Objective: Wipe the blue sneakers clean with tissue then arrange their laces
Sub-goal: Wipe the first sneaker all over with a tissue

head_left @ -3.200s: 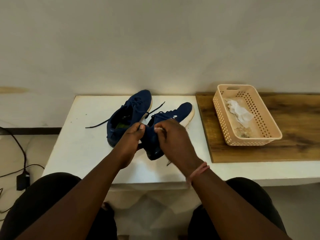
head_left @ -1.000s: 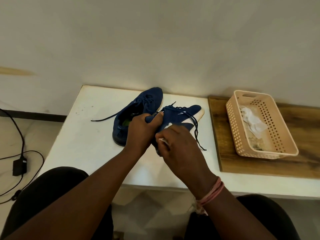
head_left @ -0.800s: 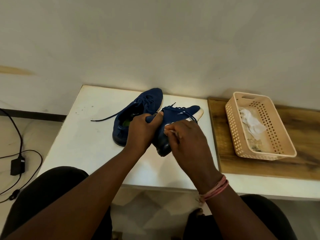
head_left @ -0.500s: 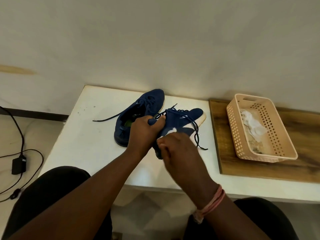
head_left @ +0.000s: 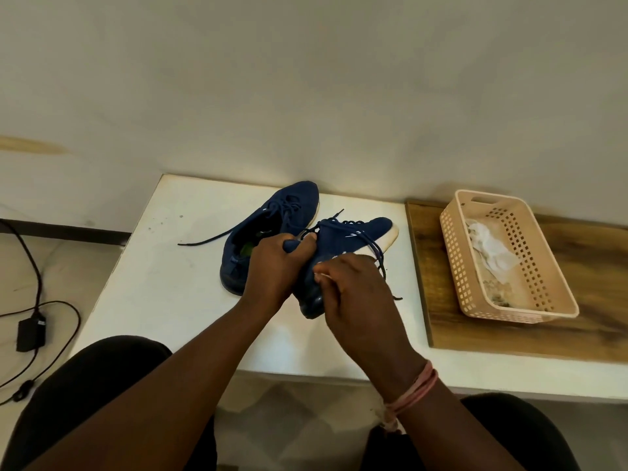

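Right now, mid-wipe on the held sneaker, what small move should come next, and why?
Probably another short stroke along the side: the left hand grips the held sneaker by its collar, the right hand pinches tissue against its heel, and its laces hang loose.

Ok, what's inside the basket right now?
The basket holds crumpled white tissue toward its far end and some brownish, dirty-looking scraps near the front. Its near wall hides the front floor.
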